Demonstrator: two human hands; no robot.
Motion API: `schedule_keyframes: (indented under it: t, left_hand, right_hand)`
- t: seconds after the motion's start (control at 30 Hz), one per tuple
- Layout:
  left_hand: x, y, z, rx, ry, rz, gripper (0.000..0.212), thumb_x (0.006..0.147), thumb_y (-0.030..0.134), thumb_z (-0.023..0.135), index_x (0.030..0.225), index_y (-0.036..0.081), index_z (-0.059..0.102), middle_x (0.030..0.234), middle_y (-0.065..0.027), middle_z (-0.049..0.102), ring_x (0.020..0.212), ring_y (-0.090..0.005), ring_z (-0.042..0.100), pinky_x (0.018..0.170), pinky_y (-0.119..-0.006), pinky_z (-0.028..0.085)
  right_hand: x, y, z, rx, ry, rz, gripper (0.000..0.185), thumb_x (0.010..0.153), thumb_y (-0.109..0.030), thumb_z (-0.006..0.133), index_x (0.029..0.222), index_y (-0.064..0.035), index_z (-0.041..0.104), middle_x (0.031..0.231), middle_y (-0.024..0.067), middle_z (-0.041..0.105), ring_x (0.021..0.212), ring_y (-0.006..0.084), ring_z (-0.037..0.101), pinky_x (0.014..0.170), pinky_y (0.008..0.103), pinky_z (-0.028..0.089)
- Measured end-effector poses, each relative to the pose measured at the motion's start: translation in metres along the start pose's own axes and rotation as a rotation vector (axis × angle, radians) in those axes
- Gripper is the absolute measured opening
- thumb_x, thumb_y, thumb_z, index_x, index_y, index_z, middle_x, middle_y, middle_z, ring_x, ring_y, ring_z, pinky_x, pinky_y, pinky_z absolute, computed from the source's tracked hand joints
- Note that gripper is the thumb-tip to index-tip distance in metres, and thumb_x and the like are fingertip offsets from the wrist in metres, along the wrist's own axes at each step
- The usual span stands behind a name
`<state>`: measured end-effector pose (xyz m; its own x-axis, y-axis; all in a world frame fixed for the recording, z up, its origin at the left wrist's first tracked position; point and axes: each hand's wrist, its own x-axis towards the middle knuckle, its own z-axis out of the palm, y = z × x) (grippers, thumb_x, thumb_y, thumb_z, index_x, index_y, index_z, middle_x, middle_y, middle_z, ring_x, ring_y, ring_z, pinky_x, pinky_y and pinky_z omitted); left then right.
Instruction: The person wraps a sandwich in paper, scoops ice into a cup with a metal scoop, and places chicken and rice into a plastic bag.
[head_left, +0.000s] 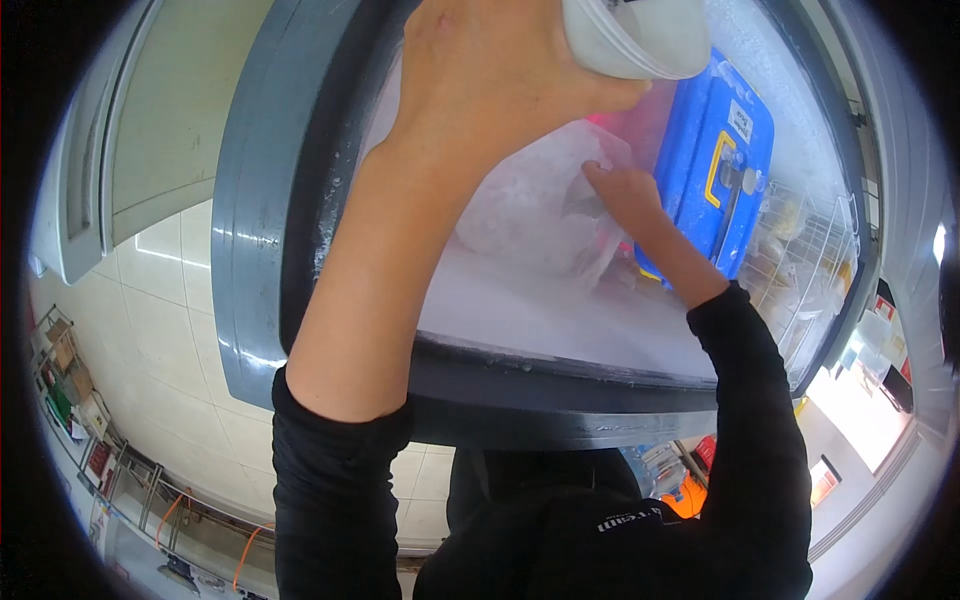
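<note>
High in the picture my left hand (499, 67) grips a translucent white plastic tub (660, 45), its thumb along the tub's lower edge. The tub is cut off by the top of the view, and only part of its inside shows. Lower and to the right, my right hand (628, 193) reaches into an open chest freezer and holds the edge of a cloudy plastic bag (525, 202). Frosty mist blurs the bag's contents. Beyond my right hand stands a blue plastic box (686, 165) with a yellow handle, frosted and bearing a label. Something pink shows behind the bag.
The freezer's grey rim (251, 225) curves around the left and front. Inside at the right is a white wire basket (799, 262) with bagged items. A pale cabinet (176, 112) stands to the left, above a tiled floor (172, 322). Shelving (90, 405) lines the lower left.
</note>
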<state>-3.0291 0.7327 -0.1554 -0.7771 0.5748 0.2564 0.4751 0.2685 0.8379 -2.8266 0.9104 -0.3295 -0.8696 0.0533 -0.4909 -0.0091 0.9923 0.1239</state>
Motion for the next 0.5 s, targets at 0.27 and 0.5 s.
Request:
schedule_keyframes:
  t: [0.27,0.5]
  left_hand:
    - [-0.001,-0.009,0.002,0.017,-0.013,0.003,0.072,0.054,0.026,0.077,0.112,0.001,0.042,0.098,-0.021,0.058,0.093,-0.0365,0.056,0.079,-0.039,0.046]
    - [-0.005,-0.007,0.004,-0.022,0.147,0.317,0.065,0.056,0.024,0.076,0.107,0.002,0.044,0.092,-0.0198,0.059,0.087,-0.0357,0.058,0.075,-0.039,0.047]
  right_hand:
    - [0.024,0.017,-0.045,0.003,-0.026,-0.008,0.024,0.079,-0.012,0.049,0.102,-0.0147,0.054,0.071,0.0102,0.062,0.067,0.0256,0.064,0.052,0.0392,0.049]
    - [0.006,-0.001,0.028,-0.083,0.073,0.104,0.01,0.08,-0.012,0.047,0.085,-0.0139,0.055,0.067,0.0099,0.06,0.061,0.0291,0.062,0.051,0.0389,0.049]
